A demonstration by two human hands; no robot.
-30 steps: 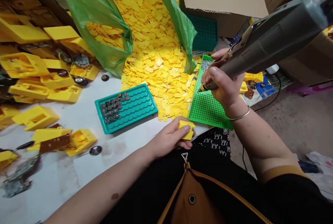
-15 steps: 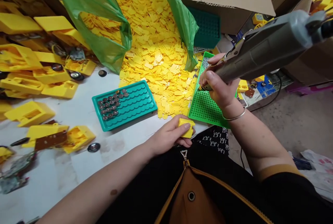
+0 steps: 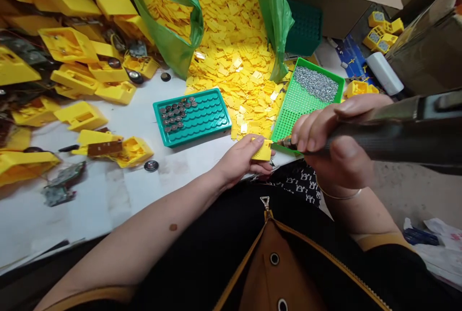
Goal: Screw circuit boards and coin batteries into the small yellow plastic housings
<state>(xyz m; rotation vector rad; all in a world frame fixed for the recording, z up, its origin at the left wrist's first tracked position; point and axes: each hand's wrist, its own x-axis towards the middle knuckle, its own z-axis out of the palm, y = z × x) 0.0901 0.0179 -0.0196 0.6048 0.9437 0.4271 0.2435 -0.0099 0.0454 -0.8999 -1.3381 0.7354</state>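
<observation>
Yellow part: small blocky thing [image 3: 262, 152], just off the near-left corner of the green screw tray [image 3: 286, 117]. Thin top edge aims right, at the bit; it's so stubby and covered I can't call a long axis.
Left hand: [image 3: 240, 159] pinching the part, thumb on top, fingers curled under, just left of that same tray corner.
Right hand: [image 3: 327, 130] wrapped round the power screwdriver [image 3: 404, 133], over the tray's near-right side.
Bit: [image 3: 283, 142] points left, tool's long axis pretty much level. Tip's right by the part; can't tell if it's touching.
Slip risk: imo the bit could skate off and jab the left fingers, since only that pinch seems to brace the part.
</observation>
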